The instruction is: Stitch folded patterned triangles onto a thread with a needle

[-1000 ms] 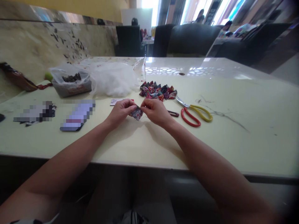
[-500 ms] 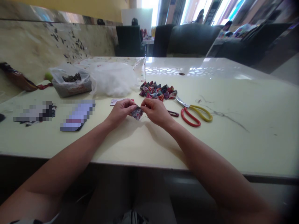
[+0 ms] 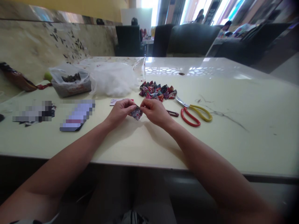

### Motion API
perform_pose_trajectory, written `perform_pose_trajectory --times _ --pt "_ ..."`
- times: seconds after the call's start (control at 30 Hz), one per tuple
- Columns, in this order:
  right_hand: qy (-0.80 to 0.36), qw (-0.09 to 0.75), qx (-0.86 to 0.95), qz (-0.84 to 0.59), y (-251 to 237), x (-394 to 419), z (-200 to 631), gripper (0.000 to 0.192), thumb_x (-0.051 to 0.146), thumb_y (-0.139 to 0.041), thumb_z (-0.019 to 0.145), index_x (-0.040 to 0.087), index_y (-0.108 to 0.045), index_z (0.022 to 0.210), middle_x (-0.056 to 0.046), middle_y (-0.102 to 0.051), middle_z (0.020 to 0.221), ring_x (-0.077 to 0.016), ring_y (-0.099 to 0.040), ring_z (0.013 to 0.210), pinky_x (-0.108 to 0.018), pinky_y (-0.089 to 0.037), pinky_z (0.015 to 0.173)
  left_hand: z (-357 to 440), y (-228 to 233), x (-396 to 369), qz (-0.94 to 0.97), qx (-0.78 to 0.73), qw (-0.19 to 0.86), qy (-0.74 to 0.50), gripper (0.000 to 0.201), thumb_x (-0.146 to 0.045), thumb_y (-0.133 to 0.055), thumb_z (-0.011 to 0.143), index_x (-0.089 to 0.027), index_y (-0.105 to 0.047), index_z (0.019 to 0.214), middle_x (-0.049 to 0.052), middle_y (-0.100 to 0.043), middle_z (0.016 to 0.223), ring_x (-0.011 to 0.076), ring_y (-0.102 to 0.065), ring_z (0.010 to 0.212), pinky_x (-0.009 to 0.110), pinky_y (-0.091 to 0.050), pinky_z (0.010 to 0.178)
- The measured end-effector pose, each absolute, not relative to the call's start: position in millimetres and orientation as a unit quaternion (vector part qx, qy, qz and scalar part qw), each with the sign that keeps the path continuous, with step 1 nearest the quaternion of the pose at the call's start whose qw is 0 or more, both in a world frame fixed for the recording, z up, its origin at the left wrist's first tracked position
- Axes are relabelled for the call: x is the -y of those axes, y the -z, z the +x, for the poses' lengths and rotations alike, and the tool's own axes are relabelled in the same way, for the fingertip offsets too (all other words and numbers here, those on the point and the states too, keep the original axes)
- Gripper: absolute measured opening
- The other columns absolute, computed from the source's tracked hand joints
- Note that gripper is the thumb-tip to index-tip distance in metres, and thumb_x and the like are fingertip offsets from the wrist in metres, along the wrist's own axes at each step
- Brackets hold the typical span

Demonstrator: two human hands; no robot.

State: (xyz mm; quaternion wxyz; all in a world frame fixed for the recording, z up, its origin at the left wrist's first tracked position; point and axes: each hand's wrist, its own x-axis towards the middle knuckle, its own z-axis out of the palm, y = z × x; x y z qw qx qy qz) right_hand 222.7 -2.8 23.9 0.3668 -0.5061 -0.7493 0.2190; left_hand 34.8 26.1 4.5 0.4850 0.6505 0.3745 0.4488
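Between my two hands is a small patterned fabric piece, dark with light and reddish flecks. My left hand pinches its upper left edge, fingers closed. Thumb and fingertips of my right hand are pressed together at its upper right edge; whether a needle is in them is too small to make out. A faint thread shows below the right fingertips. Just behind my hands lies a cluster of stuffed fabric pieces in mixed prints. Dark thread snips lie partly hidden behind my right hand.
Scissors with red and yellow handles lie to the right, near loose threads. At the left are a blurred-out phone, dark scraps, a bag-lined box and a bag of white stuffing. Chairs stand beyond the table.
Both hands stay almost in place, still pinching the fabric piece. The fabric and fingertips have shifted only very slightly.
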Motion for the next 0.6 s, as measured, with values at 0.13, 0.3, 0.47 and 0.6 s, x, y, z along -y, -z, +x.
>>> perform_pose_trajectory --times 0.13,0.3,0.47,0.6 --pt "-0.221 0.37 0.749 -0.503 -23.2 2.3 222.8 0.017 0.012 -0.058 0.085 0.019 -0.059 0.07 0.001 -0.057 0.065 -0.0139 -0.049 0.067 -0.029 -0.033 0.068 35.3 -4.7 -25.5 0.643 -0.376 0.489 -0.454 0.02 -0.032 -0.083 0.074 -0.016 -0.07 0.075 0.001 -0.065 0.07 0.0118 -0.057 0.062 0.027 -0.049 0.062" --pt "-0.223 0.392 0.74 -0.499 -21.9 2.2 223.6 0.017 0.015 -0.058 0.086 0.02 -0.056 0.07 0.001 -0.057 0.065 -0.0147 -0.049 0.069 -0.029 -0.034 0.069 35.6 -3.8 -26.0 0.615 -0.389 0.505 -0.465 0.022 -0.033 -0.084 0.072 -0.015 -0.07 0.076 0.002 -0.068 0.074 0.0127 -0.061 0.065 0.027 -0.051 0.064" --pt "-0.228 0.401 0.735 -0.497 -22.6 3.2 222.7 0.017 0.015 -0.058 0.087 0.02 -0.056 0.07 0.002 -0.054 0.065 -0.014 -0.047 0.067 -0.029 -0.034 0.069 35.8 -3.9 -26.6 0.6 -0.394 0.514 -0.47 0.025 -0.035 -0.084 0.07 -0.015 -0.071 0.076 0.003 -0.069 0.076 0.0127 -0.062 0.067 0.028 -0.053 0.067" --pt "-0.228 0.398 0.735 -0.5 -22.6 3.1 221.9 0.017 0.015 -0.059 0.087 0.02 -0.057 0.07 0.003 -0.054 0.065 -0.0135 -0.046 0.066 -0.029 -0.033 0.069 36.1 -3.5 -26.6 0.598 -0.394 0.518 -0.469 0.025 -0.035 -0.085 0.069 -0.015 -0.071 0.076 0.003 -0.069 0.076 0.0131 -0.062 0.068 0.028 -0.053 0.067"
